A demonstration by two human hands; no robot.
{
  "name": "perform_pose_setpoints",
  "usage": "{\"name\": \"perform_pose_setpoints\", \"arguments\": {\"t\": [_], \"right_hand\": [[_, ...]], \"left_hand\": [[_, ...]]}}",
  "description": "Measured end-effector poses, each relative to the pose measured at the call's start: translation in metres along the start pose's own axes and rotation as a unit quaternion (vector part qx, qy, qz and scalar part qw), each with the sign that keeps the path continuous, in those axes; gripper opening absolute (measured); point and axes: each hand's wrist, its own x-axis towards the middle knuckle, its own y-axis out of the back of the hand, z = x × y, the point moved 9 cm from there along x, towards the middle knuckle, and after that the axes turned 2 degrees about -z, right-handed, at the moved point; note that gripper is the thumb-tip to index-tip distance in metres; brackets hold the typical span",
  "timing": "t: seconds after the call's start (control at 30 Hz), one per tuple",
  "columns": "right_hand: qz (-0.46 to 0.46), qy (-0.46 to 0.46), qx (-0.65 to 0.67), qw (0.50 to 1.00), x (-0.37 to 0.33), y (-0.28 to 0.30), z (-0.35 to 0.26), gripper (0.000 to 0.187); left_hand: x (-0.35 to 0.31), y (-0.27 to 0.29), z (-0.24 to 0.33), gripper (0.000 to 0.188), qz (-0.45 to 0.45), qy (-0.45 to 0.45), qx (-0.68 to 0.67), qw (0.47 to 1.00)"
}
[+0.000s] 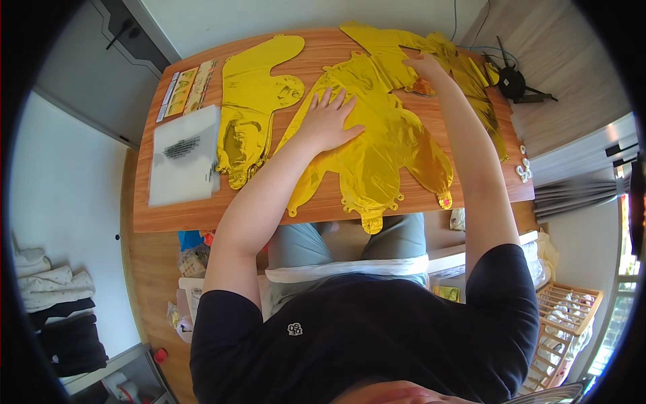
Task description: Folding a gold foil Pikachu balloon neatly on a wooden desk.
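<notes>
Several flat gold foil balloons lie on a wooden table point(175, 215). My left hand point(330, 120) rests flat, fingers spread, on the middle gold balloon point(383, 155). My right hand point(425, 66) reaches further back and touches the edge of another gold balloon point(393, 47) near the table's far side. A separate gold balloon point(252, 101) lies to the left, apart from both hands. More crumpled gold foil point(481, 94) sits along the right edge.
A frosted plastic bag point(184, 156) and strips of paper point(188, 87) lie at the table's left end. A black stand point(515, 82) and cables sit on the floor at the right. Bags and clutter lie under the table by my legs.
</notes>
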Motion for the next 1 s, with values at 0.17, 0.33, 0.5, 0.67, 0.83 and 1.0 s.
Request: {"name": "perform_pose_setpoints", "arguments": {"t": [0.17,0.33,0.5,0.67,0.83,1.0], "right_hand": [[-0.115,-0.118,0.119,0.979,0.008,-0.022,0.006,0.074],[-0.039,-0.051,0.090,0.994,-0.022,-0.031,-0.040,0.066],[0.075,-0.009,-0.004,0.997,-0.018,0.001,-0.038,0.104],[0.055,-0.028,0.125,0.990,-0.023,-0.015,-0.040,0.099],[0.022,-0.086,0.329,0.940,-0.019,-0.012,-0.037,0.085],[-0.052,-0.065,0.487,0.869,-0.033,-0.039,-0.071,0.064]], "left_hand": [[-0.004,0.003,-0.002,0.085,0.009,-0.003,-0.002,1.000],[-0.015,0.000,-0.018,0.084,-0.002,0.018,0.003,1.000],[-0.005,0.001,-0.003,0.085,0.011,-0.006,-0.006,1.000],[-0.013,0.002,-0.011,0.083,-0.008,0.015,0.001,1.000],[-0.007,0.006,-0.002,0.083,0.000,0.003,-0.006,1.000],[-0.005,0.005,-0.001,0.083,0.001,-0.001,-0.008,1.000]]}}
